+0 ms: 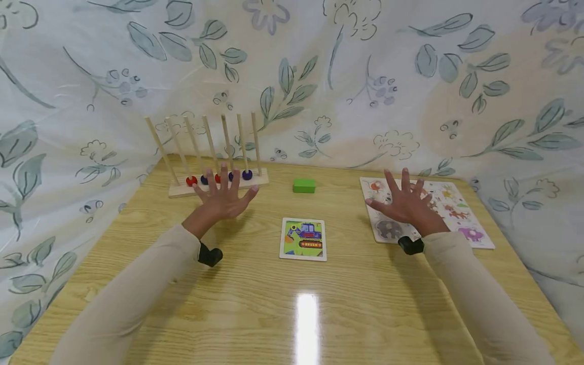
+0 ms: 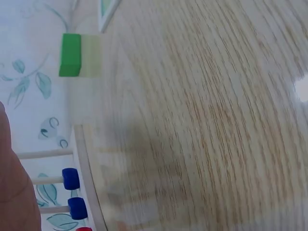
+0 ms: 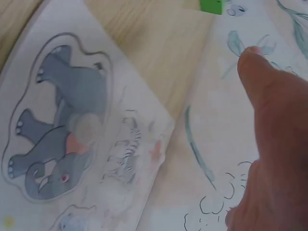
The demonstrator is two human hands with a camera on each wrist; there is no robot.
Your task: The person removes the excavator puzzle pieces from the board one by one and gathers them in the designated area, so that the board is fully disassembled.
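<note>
My left hand (image 1: pixel 222 200) is held with its fingers spread, in front of a wooden bead stacker (image 1: pixel 182 191) with several upright rods and red and blue beads along its base. It holds nothing. Over an animal puzzle board (image 1: pixel 458 227), my right hand (image 1: pixel 407 205) likewise has its fingers spread, with nothing in it. The right wrist view shows the board's elephant piece (image 3: pixel 79 82) and part of that hand. Between the hands lie a green block (image 1: pixel 304 186) and, nearer me, a small picture puzzle (image 1: pixel 303 239) of a digger in a white frame.
All of this stands on a wood-grain table (image 1: pixel 255 304). A white cloth (image 1: pixel 292 76) printed with leaves and flowers hangs behind the table and at its sides. Black wrist cameras (image 1: pixel 210 255) sit below both hands. A bright light reflection lies at the table's front.
</note>
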